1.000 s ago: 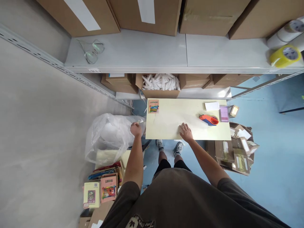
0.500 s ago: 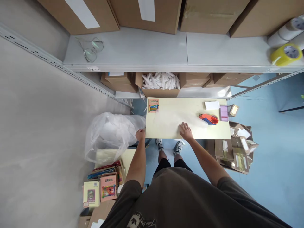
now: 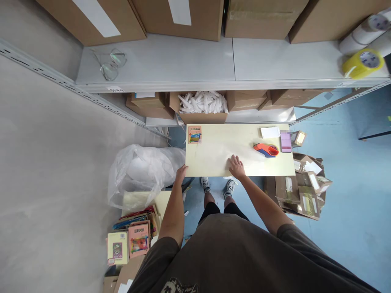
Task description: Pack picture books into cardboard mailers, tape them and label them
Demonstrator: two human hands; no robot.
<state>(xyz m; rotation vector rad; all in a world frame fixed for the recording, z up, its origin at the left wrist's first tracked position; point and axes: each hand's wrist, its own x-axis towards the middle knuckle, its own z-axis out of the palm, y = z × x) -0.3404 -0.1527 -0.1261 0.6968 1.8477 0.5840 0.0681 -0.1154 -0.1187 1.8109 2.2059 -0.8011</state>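
My right hand lies on the pale yellow table, fingers spread, near its front edge. Under and around it is a whitish, hazy patch, perhaps thin clear film; I cannot tell for sure. At the table's front left corner, my left hand is closed against the edge. An orange and blue tape dispenser rests right of my right hand. At the far left corner lies a small pink booklet. A white flat item and a purple booklet are at the far right.
Behind the table stands a grey shelf bearing cardboard boxes, glasses and yellow tape. A lower box holds white strips. Left are a big plastic bag and stacked books; right, flattened cartons.
My left hand has shifted from just beside the table onto its left edge. My right hand stays spread on the tabletop. The whole view has moved slightly.
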